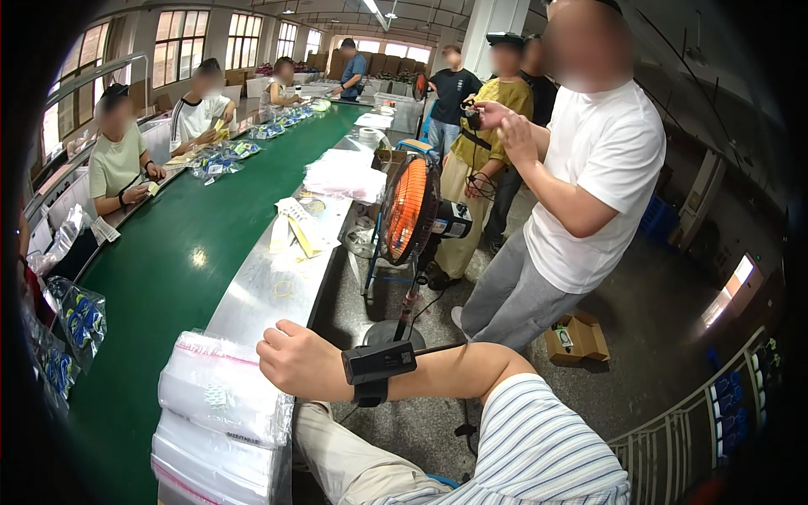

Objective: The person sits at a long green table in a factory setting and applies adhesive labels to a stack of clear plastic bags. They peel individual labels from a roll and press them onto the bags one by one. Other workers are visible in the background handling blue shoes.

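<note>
My right hand (290,362) comes in from the right, its fingers curled into a loose fist. It is at the right edge of a pile of clear plastic bags (227,396) with red strips along the top. The palm side is hidden, so I cannot tell whether anything is in the fingers. A black device (379,362) is strapped round my right wrist. My left hand is out of view. Beyond the bags, a thin yellow rubber band (283,289) lies on the metal side surface (252,295), with yellow and white paper strips (295,231) farther along.
A green conveyor belt (185,269) runs along my left, with bagged blue items (223,160) on it and several people seated beyond. An orange fan (410,206) stands right of the metal surface. A person in a white shirt (602,160) stands close by; a cardboard box (576,341) is on the floor.
</note>
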